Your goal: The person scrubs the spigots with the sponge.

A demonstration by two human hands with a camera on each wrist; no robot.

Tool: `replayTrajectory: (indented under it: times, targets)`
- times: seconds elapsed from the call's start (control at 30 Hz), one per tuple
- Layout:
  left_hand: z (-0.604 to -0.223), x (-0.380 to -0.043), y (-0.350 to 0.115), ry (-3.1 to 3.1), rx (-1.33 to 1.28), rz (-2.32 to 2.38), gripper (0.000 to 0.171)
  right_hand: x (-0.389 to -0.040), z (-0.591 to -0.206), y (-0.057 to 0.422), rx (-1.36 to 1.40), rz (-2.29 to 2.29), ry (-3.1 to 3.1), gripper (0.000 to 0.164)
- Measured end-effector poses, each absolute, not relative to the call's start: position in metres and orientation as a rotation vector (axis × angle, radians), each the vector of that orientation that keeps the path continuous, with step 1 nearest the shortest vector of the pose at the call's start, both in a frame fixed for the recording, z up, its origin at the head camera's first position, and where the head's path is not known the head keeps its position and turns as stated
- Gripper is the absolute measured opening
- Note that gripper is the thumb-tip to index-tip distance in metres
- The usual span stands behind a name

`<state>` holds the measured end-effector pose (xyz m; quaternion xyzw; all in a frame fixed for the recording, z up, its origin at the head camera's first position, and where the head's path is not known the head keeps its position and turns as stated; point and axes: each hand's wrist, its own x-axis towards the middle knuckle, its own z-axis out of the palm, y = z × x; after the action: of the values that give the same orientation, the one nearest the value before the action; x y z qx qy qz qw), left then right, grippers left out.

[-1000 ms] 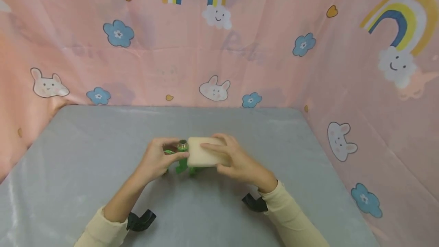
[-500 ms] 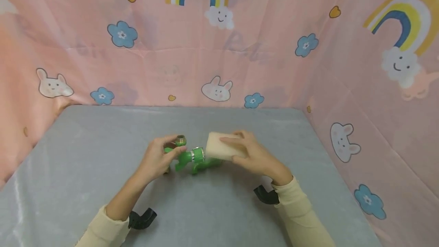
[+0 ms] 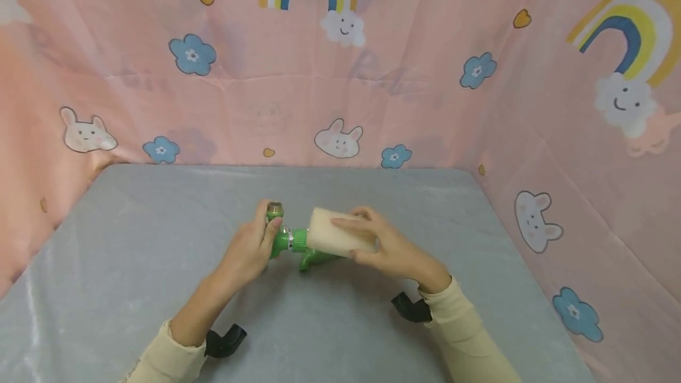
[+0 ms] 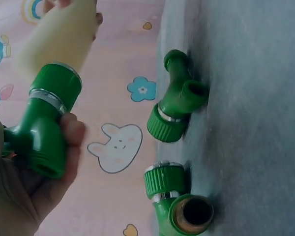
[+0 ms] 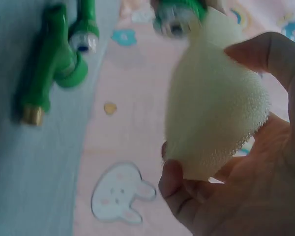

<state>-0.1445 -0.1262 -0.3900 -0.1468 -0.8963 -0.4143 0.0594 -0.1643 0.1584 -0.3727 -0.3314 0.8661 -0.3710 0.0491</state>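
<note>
In the head view my left hand [image 3: 247, 253] grips a green Y-shaped pipe valve [image 3: 300, 240] with a ribbed knob, a silver ring and a brass-coloured end that points up. My right hand [image 3: 396, 250] holds a cream sponge [image 3: 335, 232] between thumb and fingers. The sponge bends in the right wrist view, squeezed by the fingers. Its left end meets the ribbed knob of the held valve [image 4: 46, 113], as the left wrist view also shows. My palm hides part of the valve's body.
Two more green valves lie on the grey cloth-covered table [image 3: 159, 223]: one valve [image 4: 174, 98] and a nearer one [image 4: 169, 191] with a brass-rimmed opening. A pink printed curtain [image 3: 415, 105] stands behind and at the sides. Black curved pieces [image 3: 226, 340] sit at both wrists.
The sponge moved right, off the valve, then came back left against its knob. My left hand shifted its hold, with its fingers now more upright around the valve.
</note>
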Motion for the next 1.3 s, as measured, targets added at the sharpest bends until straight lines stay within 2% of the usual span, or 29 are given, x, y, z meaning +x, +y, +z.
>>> replayTrajectory:
  times: [0.17, 0.3, 0.37, 0.43, 0.63, 0.9, 1.0, 1.3]
  targets:
    - [-0.388, -0.148, -0.131, -2.692, -0.49, -1.545, 0.028, -0.166, -0.372, 0.16, -1.023, -1.216, 2.718, 0.058]
    - [-0.387, -0.148, -0.133, -2.717, -0.605, -1.744, 0.043, -0.161, -0.374, 0.146, -1.112, -1.246, 2.697, 0.059]
    - [-0.388, -0.147, -0.133, -2.73, -0.635, -1.782, 0.055, -0.16, -0.376, 0.144, -1.097, -1.228, 2.688, 0.059]
    - [-0.388, -0.147, -0.134, -2.734, -0.661, -1.767, 0.06, -0.16, -0.376, 0.146, -1.041, -1.215, 2.692, 0.059]
    - [-0.389, -0.151, -0.137, -2.74, -0.663, -1.717, 0.053, -0.165, -0.374, 0.157, -0.958, -1.229, 2.787, 0.063]
    - [-0.391, -0.154, -0.134, -2.684, -0.726, -1.8, 0.042, -0.166, -0.385, 0.134, -1.452, -1.248, 2.961, 0.062]
    - [-0.392, -0.154, -0.132, -2.695, -0.749, -1.754, 0.04, -0.168, -0.389, 0.13, -1.535, -1.186, 3.027, 0.062]
    - [-0.391, -0.152, -0.133, -2.77, -0.585, -1.796, 0.04, -0.179, -0.389, 0.147, -1.375, -1.103, 3.28, 0.062]
